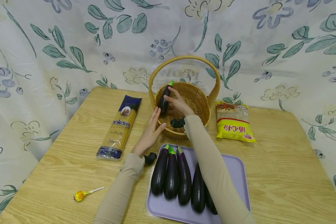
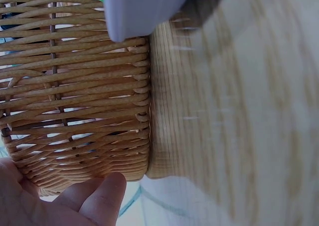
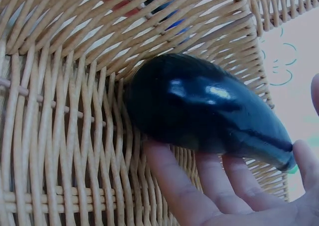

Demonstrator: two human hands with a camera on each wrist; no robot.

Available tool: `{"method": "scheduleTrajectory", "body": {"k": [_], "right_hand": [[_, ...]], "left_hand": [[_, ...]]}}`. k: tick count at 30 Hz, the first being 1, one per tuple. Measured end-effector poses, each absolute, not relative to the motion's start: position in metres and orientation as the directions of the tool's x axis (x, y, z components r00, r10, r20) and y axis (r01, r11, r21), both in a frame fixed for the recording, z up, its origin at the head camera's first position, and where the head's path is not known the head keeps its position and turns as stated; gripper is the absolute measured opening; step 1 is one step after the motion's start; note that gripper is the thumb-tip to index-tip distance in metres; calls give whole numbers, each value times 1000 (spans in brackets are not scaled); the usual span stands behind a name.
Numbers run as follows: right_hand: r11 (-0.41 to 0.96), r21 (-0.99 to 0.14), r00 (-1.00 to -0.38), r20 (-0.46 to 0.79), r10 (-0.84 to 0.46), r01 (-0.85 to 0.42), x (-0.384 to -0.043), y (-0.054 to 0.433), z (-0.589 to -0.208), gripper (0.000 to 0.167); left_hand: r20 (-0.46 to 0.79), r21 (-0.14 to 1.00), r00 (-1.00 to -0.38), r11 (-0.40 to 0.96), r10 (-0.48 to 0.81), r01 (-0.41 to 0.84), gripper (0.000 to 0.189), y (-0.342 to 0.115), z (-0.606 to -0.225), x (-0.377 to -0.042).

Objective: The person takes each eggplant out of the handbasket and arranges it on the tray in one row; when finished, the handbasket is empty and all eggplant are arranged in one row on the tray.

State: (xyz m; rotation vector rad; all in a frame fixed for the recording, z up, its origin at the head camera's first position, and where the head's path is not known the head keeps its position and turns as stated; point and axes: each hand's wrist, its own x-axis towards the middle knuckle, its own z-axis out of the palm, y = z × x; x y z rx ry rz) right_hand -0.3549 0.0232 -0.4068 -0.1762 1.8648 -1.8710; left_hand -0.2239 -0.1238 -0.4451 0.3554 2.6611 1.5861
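Note:
A dark, glossy eggplant [image 1: 164,101] with a green stem leans along the inner left side of the wicker basket [image 1: 194,93]. My right hand [image 1: 180,103] is inside the basket and holds this eggplant, its fingertips along the side and near the stem in the right wrist view. That view also shows the eggplant's rounded end [image 3: 154,94] against the weave. My left hand [image 1: 149,134] touches the outer left side of the basket near the rim, fingers extended. Below the basket, several eggplants [image 1: 171,177] lie on a lilac tray [image 1: 236,168], partly hidden under my right sleeve.
A spaghetti packet [image 1: 117,129] lies left of the basket, and a yellow bag [image 1: 233,123] of dry food lies to its right. A lollipop [image 1: 80,195] rests at the front left of the wooden table [image 1: 282,168]. Patterned cloth hangs behind.

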Motion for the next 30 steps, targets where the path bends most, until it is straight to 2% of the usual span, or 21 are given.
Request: {"method": "scheduleTrajectory", "body": {"k": [8, 16, 23, 30], "right_hand": [[230, -969, -875, -190, -445, 93, -355, 23, -409, 73], [332, -938, -813, -267, -518, 96, -353, 21, -408, 76], [241, -953, -812, -284, -509, 182, -350, 21, -402, 73], [271, -951, -810, -276, -518, 151, -346, 20, -397, 73]], "left_hand": [[95, 873, -973, 452, 213, 184, 69, -124, -445, -225], [80, 878, -974, 448, 212, 170, 67, -124, -446, -224], [76, 879, -974, 446, 216, 167, 67, -123, -445, -223], [77, 879, -975, 448, 207, 164, 67, -123, -443, -222]]}}
